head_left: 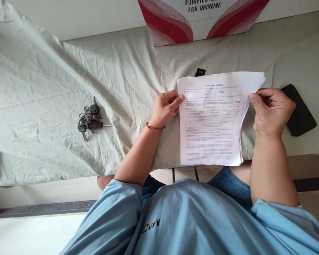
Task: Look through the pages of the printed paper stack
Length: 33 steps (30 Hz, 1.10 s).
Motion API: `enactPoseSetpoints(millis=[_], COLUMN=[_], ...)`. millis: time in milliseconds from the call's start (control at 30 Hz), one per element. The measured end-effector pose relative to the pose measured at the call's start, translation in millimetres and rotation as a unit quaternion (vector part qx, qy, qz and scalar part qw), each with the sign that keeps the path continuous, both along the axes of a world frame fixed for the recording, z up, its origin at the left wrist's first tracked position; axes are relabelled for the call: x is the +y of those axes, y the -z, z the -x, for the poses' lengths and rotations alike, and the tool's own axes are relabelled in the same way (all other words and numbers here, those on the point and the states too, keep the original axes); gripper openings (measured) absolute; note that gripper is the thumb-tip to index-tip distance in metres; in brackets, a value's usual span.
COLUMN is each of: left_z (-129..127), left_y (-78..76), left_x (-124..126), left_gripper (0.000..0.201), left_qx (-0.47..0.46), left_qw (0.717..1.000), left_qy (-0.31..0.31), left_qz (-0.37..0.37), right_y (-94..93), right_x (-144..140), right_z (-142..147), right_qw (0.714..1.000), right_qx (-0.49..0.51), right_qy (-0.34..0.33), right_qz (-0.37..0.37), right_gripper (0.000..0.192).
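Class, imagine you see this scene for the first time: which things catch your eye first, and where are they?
A printed sheet of paper stands out mid-frame, held at its side edges by the left hand and right hand. A bunch of keys lies to the left on the wrinkled cloth. A black phone lies just behind the right hand.
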State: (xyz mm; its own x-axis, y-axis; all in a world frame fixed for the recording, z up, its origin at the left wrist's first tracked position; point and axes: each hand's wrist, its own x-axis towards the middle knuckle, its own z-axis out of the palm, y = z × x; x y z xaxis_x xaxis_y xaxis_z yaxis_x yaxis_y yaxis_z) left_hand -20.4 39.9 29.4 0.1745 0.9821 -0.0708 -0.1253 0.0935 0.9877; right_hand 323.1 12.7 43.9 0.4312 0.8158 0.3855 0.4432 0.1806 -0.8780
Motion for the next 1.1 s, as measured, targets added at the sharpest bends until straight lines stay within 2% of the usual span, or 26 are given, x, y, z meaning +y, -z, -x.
enactPoseSetpoints(millis=[133, 300, 633, 767, 967, 1100], left_z=[0.6, 0.6, 0.7, 0.8, 0.7, 1.3], left_y=[-2.7, -4.2, -5.5, -6.6, -7.4, -7.1], left_x=[-1.4, -2.4, -2.2, -2.3, -2.3, -2.2], left_gripper=[0.078, 0.079, 0.078, 0.078, 0.078, 0.077], left_qx=[0.008, 0.016, 0.018, 0.015, 0.017, 0.013], left_qw=[1.0, 1.0, 1.0, 1.0, 1.0, 1.0], left_qy=[0.011, 0.016, 0.019, 0.02, 0.021, 0.026], left_qz=[0.003, 0.003, -0.004, 0.0, 0.001, 0.001], right_y=[-1.8, 0.0, -0.5, -0.2, -8.7, -7.9], right_x=[1.4, 1.6, -3.6, -1.2, -5.6, -7.7], right_z=[-2.9, -6.8, -5.3, -6.3, -0.5, 0.0], right_qw=[0.998, 0.994, 0.984, 0.973, 0.957, 0.95], right_qx=[-0.042, -0.046, -0.15, -0.192, -0.227, -0.23], right_qy=[0.017, 0.007, 0.044, 0.05, 0.031, 0.023], right_qz=[-0.048, -0.099, -0.081, -0.118, -0.18, -0.211], right_gripper=[0.046, 0.054, 0.063, 0.071, 0.046, 0.037])
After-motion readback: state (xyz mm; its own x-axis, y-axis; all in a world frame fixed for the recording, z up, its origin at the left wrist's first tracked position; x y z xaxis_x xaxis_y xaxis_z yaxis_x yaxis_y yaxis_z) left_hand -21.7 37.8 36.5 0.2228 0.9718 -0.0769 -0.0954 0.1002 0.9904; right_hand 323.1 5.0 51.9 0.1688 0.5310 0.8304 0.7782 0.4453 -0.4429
